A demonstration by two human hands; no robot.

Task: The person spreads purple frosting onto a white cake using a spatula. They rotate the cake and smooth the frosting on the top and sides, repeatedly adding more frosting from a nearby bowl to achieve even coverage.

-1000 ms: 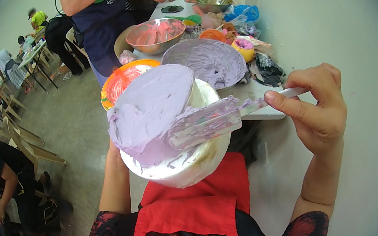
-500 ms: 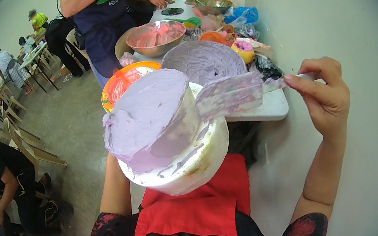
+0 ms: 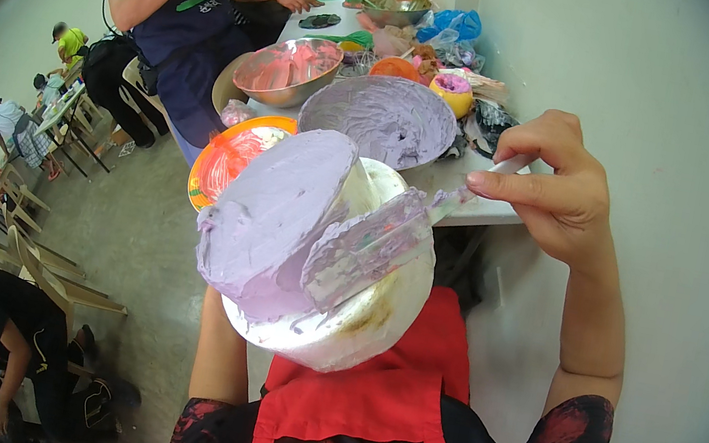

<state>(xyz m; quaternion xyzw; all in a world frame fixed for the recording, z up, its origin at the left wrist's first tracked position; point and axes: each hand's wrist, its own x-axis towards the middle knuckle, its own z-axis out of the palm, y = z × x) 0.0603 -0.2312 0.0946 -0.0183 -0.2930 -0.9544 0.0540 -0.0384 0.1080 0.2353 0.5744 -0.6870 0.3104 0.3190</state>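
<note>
Right hand [image 3: 555, 189] pinches a smeared spatula [image 3: 369, 248] against the lilac-coated cake [image 3: 276, 208]; left hand hidden, its grip unseen.

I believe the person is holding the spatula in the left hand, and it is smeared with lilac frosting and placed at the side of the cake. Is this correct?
Not entirely: the head view shows the spatula in the right hand, not the left. It is smeared with lilac frosting and placed at the side of the cake.
</note>
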